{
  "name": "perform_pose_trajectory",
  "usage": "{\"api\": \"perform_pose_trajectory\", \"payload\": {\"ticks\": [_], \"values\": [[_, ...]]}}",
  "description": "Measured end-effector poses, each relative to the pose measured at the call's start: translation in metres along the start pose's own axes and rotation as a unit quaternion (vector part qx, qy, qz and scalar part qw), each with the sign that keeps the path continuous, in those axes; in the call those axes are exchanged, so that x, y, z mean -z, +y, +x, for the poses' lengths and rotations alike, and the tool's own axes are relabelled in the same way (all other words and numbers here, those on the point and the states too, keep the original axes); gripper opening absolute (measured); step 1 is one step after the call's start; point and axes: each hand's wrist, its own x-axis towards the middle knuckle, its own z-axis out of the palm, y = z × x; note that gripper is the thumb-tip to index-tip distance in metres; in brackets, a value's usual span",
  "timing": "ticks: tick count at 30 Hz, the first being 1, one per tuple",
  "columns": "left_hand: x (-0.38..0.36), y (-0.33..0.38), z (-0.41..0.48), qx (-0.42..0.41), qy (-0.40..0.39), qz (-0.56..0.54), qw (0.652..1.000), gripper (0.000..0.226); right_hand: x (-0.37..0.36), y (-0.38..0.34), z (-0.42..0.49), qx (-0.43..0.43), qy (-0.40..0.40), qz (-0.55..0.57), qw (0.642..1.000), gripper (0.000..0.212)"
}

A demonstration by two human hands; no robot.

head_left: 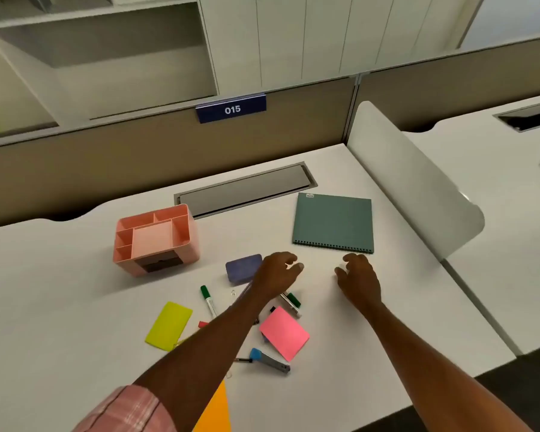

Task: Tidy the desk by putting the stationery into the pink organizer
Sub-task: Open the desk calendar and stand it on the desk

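The pink organizer (156, 240) stands at the left of the white desk (75, 291), its compartments holding nothing. In front of it lie a purple eraser block (242, 267), a green-capped marker (207, 299), a second marker (292, 302), a yellow sticky pad (169, 326), a pink sticky pad (284, 333), a blue stapler (268, 360) and an orange sheet (217, 410). My left hand (276, 272) hovers over the stationery with loosely curled fingers, holding nothing. My right hand (359, 277) hovers beside it, also holding nothing.
A green spiral notebook (332, 222) lies at the back right of the desk. Behind the organizer runs a grey cable tray lid (247, 190). A white divider panel (412, 182) borders the right side. A brown partition carries a blue 015 sign (231, 109).
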Motion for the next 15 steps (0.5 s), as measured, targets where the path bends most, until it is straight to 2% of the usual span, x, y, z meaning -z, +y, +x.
{"api": "perform_pose_trajectory", "payload": {"ticks": [4,9,12,15], "values": [[-0.002,0.014,0.022,0.029,-0.009,0.010,0.999,0.059,0.018,0.011,0.018,-0.059,0.027,0.039,0.997,0.046],[-0.012,0.019,0.061,0.070,-0.019,0.049,0.996,0.079,0.028,0.028,0.049,-0.176,0.041,0.088,0.980,0.046],[-0.016,0.018,0.075,0.081,-0.030,0.096,0.992,0.081,0.029,0.032,0.060,-0.194,0.029,0.092,0.976,0.041],[-0.019,0.018,0.085,0.090,-0.041,0.115,0.988,0.072,0.029,0.033,0.065,-0.190,0.037,0.127,0.973,0.038]]}}
